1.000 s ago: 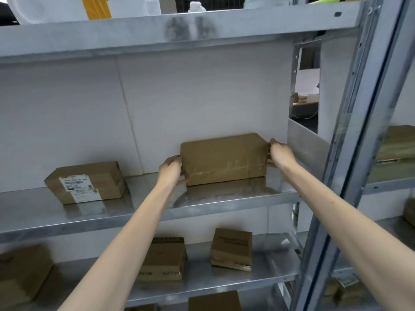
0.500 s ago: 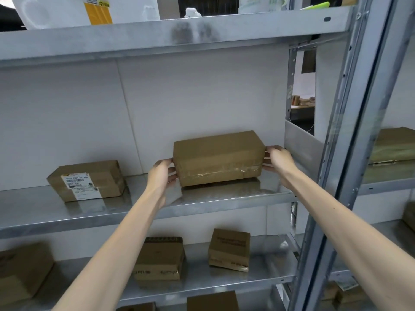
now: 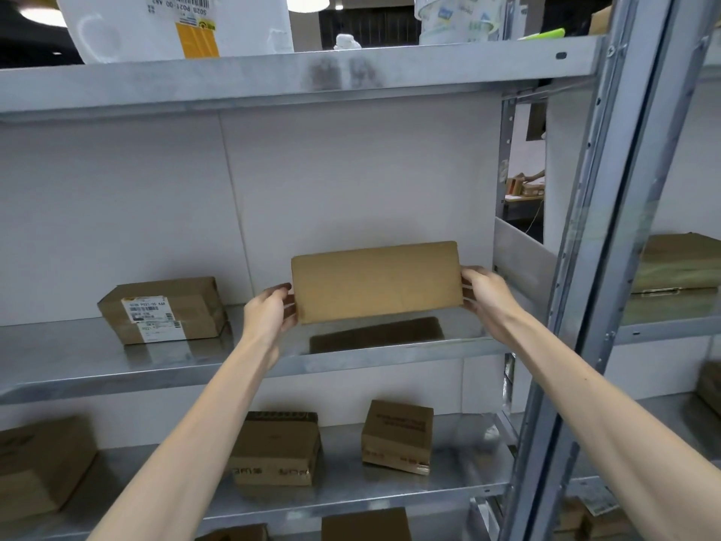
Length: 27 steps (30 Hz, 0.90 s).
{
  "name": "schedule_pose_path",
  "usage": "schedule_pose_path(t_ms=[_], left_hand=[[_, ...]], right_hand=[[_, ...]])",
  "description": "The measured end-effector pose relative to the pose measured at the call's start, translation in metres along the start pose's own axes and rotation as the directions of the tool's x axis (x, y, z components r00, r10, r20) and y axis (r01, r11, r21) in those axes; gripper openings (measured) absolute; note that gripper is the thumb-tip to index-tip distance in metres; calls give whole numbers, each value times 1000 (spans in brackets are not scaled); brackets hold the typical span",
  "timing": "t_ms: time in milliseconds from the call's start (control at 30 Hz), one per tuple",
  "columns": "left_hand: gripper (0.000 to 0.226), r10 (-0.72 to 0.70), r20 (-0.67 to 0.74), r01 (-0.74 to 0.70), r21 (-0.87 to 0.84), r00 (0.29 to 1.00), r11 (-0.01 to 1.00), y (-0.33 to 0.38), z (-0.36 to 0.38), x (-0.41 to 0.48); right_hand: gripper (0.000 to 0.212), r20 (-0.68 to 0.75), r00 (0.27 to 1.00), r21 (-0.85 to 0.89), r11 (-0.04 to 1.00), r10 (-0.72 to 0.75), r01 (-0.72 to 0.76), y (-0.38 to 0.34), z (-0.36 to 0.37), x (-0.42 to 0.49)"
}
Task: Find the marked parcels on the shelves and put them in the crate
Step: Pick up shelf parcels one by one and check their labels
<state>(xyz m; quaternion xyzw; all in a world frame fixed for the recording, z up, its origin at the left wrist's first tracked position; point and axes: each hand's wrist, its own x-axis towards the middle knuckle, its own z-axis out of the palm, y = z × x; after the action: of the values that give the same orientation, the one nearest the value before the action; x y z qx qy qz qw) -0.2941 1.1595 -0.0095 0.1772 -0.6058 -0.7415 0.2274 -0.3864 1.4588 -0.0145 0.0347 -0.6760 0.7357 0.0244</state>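
Observation:
A plain brown cardboard parcel (image 3: pixel 376 282) hangs a little above the middle metal shelf (image 3: pixel 117 361), tilted so a bare face points at me; its dark reflection lies on the shelf below. My left hand (image 3: pixel 271 312) grips its left end and my right hand (image 3: pixel 483 292) grips its right end. No mark shows on the face I see. Further left on the same shelf lies a brown parcel with white labels (image 3: pixel 164 310). No crate is in view.
The lower shelf holds a parcel at the far left (image 3: pixel 37 462), a dark-topped box (image 3: pixel 275 447) and a small upright box (image 3: pixel 398 437). A white labelled package (image 3: pixel 175 23) sits on the top shelf. A grey upright post (image 3: pixel 597 267) stands right, with more parcels (image 3: pixel 679 263) beyond.
Both hands have lifted the parcel off the shelf and tipped it, so a plain face now points at me instead of the taped side.

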Motion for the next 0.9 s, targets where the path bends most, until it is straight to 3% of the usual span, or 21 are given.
schedule_pose_path(t_ms=[167,400,633,900], left_hand=[[31,8,23,-11,121,1000,993,-5,-5,-3],[33,42,29,-45,140,999,989,9,-8,-2],[30,19,40,-21,39,999,999,17,-11,-4],[27,41,38,-44,87,998,995,14,-12,-5]], right_hand=[[30,-9,1000,14,1000,0,0,1,3,-6],[36,80,996,24,999,-46,44,-14,-4,-7],[56,61,987,-87,984,-149,154,-19,-2,-13],[28,5,989,-52,987,-149,150,-9,1,-4]])
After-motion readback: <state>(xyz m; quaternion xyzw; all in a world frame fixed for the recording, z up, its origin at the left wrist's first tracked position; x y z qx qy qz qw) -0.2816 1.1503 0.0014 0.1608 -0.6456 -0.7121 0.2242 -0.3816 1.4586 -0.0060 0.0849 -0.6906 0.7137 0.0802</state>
